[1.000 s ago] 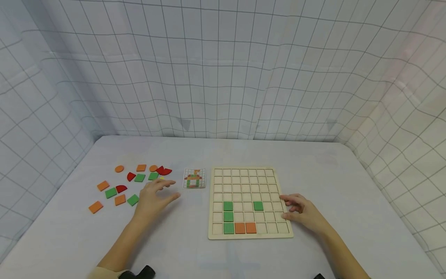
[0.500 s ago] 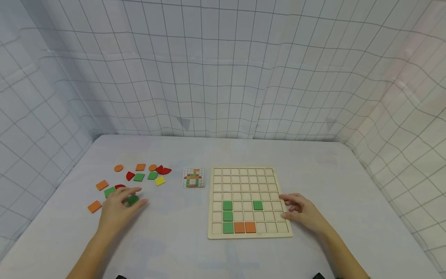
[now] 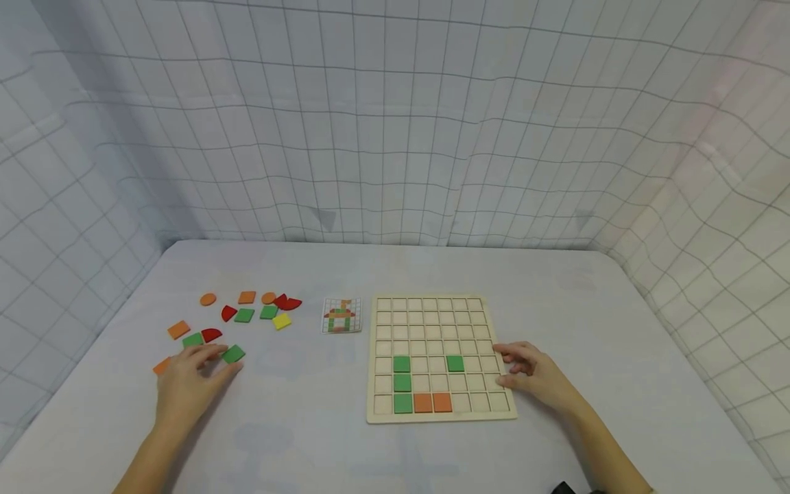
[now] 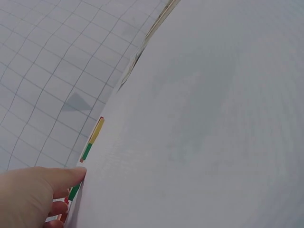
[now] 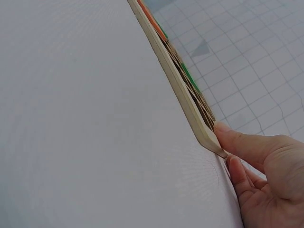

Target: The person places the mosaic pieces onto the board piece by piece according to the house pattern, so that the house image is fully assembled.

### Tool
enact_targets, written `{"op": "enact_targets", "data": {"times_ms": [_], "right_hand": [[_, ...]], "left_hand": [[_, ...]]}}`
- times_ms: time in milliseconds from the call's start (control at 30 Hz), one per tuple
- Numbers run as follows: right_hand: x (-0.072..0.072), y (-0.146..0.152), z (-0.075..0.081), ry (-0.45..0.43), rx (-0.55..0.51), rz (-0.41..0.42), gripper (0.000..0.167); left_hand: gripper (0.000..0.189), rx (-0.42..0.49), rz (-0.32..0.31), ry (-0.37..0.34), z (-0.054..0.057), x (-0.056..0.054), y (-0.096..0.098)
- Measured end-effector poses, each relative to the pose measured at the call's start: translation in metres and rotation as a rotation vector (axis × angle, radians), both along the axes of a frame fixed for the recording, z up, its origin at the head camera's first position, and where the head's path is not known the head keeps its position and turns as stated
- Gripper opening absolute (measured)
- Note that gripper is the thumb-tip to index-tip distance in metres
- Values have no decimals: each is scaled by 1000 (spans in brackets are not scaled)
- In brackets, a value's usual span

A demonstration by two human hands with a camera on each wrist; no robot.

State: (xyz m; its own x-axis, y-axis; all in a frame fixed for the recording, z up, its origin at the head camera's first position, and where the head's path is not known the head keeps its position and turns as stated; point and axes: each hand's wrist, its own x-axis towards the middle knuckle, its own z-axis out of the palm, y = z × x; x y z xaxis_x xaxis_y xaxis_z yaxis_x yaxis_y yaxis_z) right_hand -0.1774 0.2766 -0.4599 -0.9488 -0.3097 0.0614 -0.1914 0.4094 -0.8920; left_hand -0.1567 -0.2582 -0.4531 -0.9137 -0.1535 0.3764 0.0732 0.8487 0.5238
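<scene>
Gridded white cloth [image 3: 395, 137] hangs behind our table [image 3: 308, 439], and at its left side we spot a green tile [image 3: 234, 354] lying flat. Our left hand [image 3: 185, 388] is right there, thumb and forefinger parted at the tile's edge; whether they touch it, we can't tell. Just beyond sits a red quarter-round [image 3: 212, 335], then more loose pieces [image 3: 179, 330] and a yellow square [image 3: 282, 321]. Next along, a pattern card [image 3: 342, 315], then the grid board [image 3: 441, 417]: three green squares [image 3: 402, 383] line its second column, two orange squares [image 3: 422, 403] beside the lowest. Over on its right rim, our right hand [image 3: 538, 379] holds on, thumb and fingers at the edge.
</scene>
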Motion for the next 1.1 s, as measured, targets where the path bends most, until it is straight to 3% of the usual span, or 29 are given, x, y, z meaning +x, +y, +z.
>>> {"op": "enact_targets", "data": {"times_ms": [233,733,933,1100], "right_hand": [[0,-1,2,2,-5,3,57],[1,-2,2,-11,-8,-5,57],[1,-1,2,-14,-4,-6,57],[0,-1,1,4,2,-4,57]], "left_hand": [[41,0,13,-41,-1,0,-2],[34,39,-18,9,-4,0,-1],[30,82,-60,45,3,-1,8],[29,106,-123,75,12,-3,29]]}}
